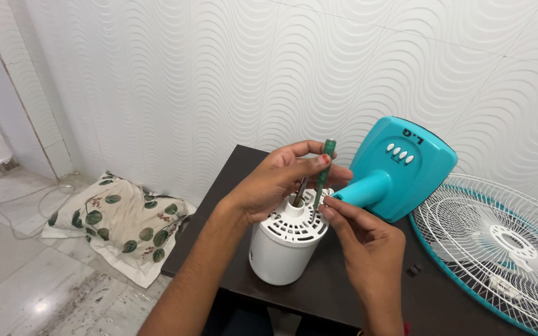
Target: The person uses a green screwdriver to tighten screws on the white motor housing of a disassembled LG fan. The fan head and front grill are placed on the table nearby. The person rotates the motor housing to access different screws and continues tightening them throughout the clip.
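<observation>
1. Nearest on the dark bench [319,292], the white vented plastic motor housing [284,242] stands upright.
2. Left hand [275,180] steadies its top; right hand [359,233] pinches the green-handled screwdriver [324,171] upright into it.
3. Behind lie the teal fan base [403,165] and wire grille [505,242].

Left hand [275,180] grips the white cylindrical plastic fan motor housing [284,239] on the dark table [337,280]; right hand [368,239] pinches a green-handled screwdriver [323,171] upright into its vented top. Teal fan base [400,165] behind, white wire fan guard [499,242] beside.
</observation>
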